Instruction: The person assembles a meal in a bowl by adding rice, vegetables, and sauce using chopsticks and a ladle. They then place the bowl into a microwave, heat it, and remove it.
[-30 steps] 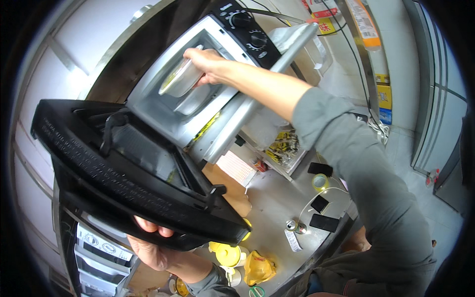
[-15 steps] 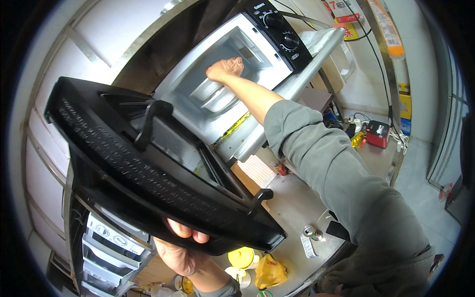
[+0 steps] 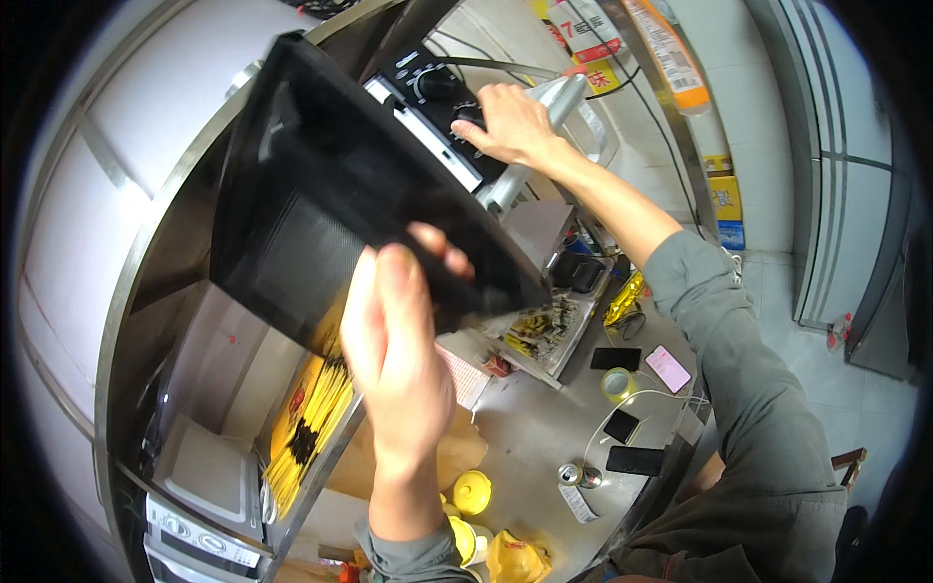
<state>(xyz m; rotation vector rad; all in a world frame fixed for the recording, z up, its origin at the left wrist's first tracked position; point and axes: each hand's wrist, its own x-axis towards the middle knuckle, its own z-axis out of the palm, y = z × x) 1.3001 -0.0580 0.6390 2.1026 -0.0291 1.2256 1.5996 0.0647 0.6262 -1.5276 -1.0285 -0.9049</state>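
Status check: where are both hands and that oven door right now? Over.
Left hand gripping the edge of the black oven door, door nearly closed. Right hand on the control panel by the knobs. Nothing between door and oven front.

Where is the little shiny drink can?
In the head view the can stands low and right of centre on the steel counter, beside a black phone and right of the yellow lid.

The wide black oven door with a mesh window [image 3: 330,204] hides the silver oven's opening and most of its black control panel [image 3: 437,107]. The left hand [image 3: 398,340] covers part of the door's lower edge, palm unseen. The right hand [image 3: 510,126] hides whichever knob it touches. Items in the cluttered tray [image 3: 544,325] on the steel surface [image 3: 535,437] are too small to identify.
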